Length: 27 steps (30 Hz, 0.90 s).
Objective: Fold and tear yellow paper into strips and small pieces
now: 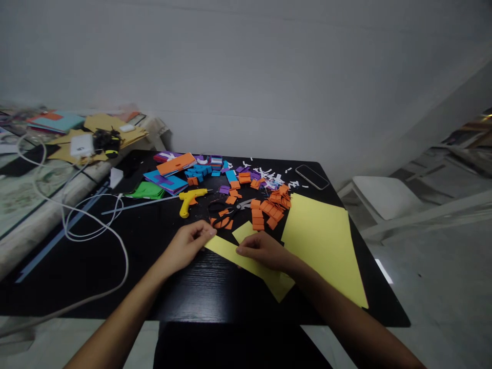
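A long yellow paper strip (pixel 224 248) is stretched between my two hands above the black table. My left hand (pixel 187 243) pinches its left end between thumb and fingers. Farther along the strip, my right hand (pixel 265 250) grips it with the thumb on top. Under and beside the right hand lies another piece of yellow paper (pixel 280 289), and a small yellow piece (pixel 245 230) shows just beyond it. Black-handled scissors (pixel 234 209) lie open past the hands, among folded orange paper pieces (pixel 257 219).
A yellow glue gun (pixel 191 199) lies beyond my left hand. Large yellow sheets (pixel 326 241) cover the table's right side, with a phone (pixel 312 177) behind. Blue folded paper (pixel 165 180) and green paper (pixel 148 190) sit back left. A white cable (pixel 123 246) loops across the left.
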Tool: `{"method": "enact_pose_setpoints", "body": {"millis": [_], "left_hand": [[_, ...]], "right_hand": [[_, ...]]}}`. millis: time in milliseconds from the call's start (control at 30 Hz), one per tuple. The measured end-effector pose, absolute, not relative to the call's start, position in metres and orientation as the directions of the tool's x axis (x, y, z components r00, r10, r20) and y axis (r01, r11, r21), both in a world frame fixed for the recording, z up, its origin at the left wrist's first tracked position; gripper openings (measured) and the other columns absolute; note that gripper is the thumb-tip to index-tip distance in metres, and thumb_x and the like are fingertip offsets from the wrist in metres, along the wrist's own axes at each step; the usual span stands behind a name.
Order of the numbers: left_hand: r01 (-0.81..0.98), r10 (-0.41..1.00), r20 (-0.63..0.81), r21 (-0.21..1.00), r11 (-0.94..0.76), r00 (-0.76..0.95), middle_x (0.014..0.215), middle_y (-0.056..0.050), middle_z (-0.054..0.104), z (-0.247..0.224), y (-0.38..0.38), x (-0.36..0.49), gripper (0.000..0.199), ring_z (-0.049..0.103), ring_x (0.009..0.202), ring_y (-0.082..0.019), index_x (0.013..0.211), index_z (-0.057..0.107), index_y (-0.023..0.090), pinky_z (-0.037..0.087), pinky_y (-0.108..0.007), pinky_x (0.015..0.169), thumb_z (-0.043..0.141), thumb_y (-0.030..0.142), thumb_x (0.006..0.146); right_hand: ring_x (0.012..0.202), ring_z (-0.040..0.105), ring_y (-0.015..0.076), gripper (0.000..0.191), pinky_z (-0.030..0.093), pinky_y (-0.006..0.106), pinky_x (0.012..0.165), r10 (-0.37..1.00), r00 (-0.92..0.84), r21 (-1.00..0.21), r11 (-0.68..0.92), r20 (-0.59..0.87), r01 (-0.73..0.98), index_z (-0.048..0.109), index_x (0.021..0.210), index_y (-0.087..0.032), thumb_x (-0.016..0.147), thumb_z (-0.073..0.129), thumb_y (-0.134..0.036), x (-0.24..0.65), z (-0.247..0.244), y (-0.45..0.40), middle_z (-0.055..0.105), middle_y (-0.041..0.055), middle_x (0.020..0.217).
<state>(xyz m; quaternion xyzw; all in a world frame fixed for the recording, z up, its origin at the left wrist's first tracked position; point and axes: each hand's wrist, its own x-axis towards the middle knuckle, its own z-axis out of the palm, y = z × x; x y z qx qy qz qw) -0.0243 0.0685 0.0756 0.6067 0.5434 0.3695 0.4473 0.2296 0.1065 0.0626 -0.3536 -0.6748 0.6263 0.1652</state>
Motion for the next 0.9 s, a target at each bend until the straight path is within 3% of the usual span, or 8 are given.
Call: {"method": "enact_pose_setpoints", "body": {"millis": [167, 300, 400, 500, 600, 700, 900], "left_hand": [[0.37, 0.995, -0.094, 0.924, 0.098, -0.031, 0.065, 0.003, 0.052, 0.067, 0.053, -0.06, 0.052, 0.047, 0.059, -0.013, 0.074, 0.063, 0.017, 0.039, -0.022, 0.054, 0.065, 0.067, 0.087], [0.499, 0.992, -0.075, 0.859, 0.114, -0.098, 0.064, 0.003, 0.052, 0.058, 0.042, -0.078, 0.052, 0.047, 0.058, -0.013, 0.071, 0.059, 0.019, 0.036, -0.023, 0.054, 0.06, 0.067, 0.09], [0.662, 0.994, -0.025, 0.744, 0.09, -0.107, 0.069, 0.001, 0.06, 0.056, 0.037, -0.081, 0.043, 0.054, 0.063, -0.017, 0.078, 0.064, 0.02, 0.04, -0.026, 0.058, 0.055, 0.059, 0.095], [0.786, 0.988, 0.116, 0.618, 0.006, -0.099, 0.09, -0.005, 0.072, 0.053, 0.03, -0.076, 0.032, 0.065, 0.083, -0.024, 0.096, 0.07, 0.021, 0.05, -0.034, 0.077, 0.055, 0.049, 0.098], [0.841, 0.962, 0.272, 0.522, -0.14, -0.009, 0.113, -0.011, 0.074, 0.047, 0.02, -0.063, 0.029, 0.066, 0.109, -0.03, 0.11, 0.071, 0.02, 0.051, -0.045, 0.098, 0.055, 0.041, 0.1], [0.816, 0.936, 0.282, 0.478, -0.326, 0.209, 0.131, -0.01, 0.071, 0.039, 0.009, -0.05, 0.027, 0.064, 0.123, -0.029, 0.121, 0.071, 0.024, 0.051, -0.048, 0.106, 0.053, 0.034, 0.103], [0.787, 0.892, 0.346, 0.443, -0.428, 0.29, 0.135, -0.01, 0.072, 0.023, -0.002, -0.042, 0.03, 0.065, 0.128, -0.028, 0.127, 0.071, 0.024, 0.053, -0.051, 0.108, 0.053, 0.024, 0.104]], "right_hand": [[0.055, 0.044, 0.0113, 0.041, 0.029, 0.025, 0.052, 0.676, -0.693, -0.937, 0.007, -0.252, 0.349, 0.072, 0.07, -0.014, 0.087, 0.07, -0.051, 0.244, 0.063, 0.11, 0.055, -0.0022, 0.058], [0.056, 0.057, 0.015, 0.035, 0.039, 0.026, 0.054, 0.729, -0.625, -0.895, 0.039, -0.278, 0.444, 0.069, 0.071, -0.016, 0.093, 0.063, -0.043, 0.241, 0.056, 0.111, 0.063, 0.001, 0.061], [0.071, 0.066, 0.0195, 0.019, 0.049, 0.029, 0.066, 0.846, -0.518, -0.743, 0.267, -0.125, 0.614, 0.074, 0.087, -0.016, 0.094, 0.064, -0.031, 0.235, 0.051, 0.106, 0.071, 0.0052, 0.076], [0.099, 0.068, 0.0275, 0.016, 0.055, 0.04, 0.089, 0.869, -0.483, -0.533, 0.459, 0.103, 0.711, 0.072, 0.107, -0.016, 0.094, 0.067, -0.023, 0.228, 0.048, 0.095, 0.073, 0.0125, 0.103], [0.109, 0.065, 0.0284, 0.018, 0.053, 0.044, 0.099, 0.775, -0.58, -0.463, 0.623, 0.252, 0.631, 0.071, 0.112, -0.017, 0.096, 0.064, -0.016, 0.218, 0.047, 0.079, 0.071, 0.0137, 0.113], [0.108, 0.065, 0.0248, 0.016, 0.053, 0.041, 0.099, 0.649, -0.708, -0.461, 0.737, 0.277, 0.494, 0.071, 0.107, -0.017, 0.098, 0.059, -0.01, 0.209, 0.044, 0.067, 0.073, 0.0117, 0.115], [0.11, 0.065, 0.0244, 0.018, 0.052, 0.04, 0.102, 0.547, -0.804, -0.417, 0.803, 0.232, 0.426, 0.072, 0.105, -0.016, 0.101, 0.056, -0.007, 0.203, 0.036, 0.063, 0.074, 0.011, 0.117]]}}
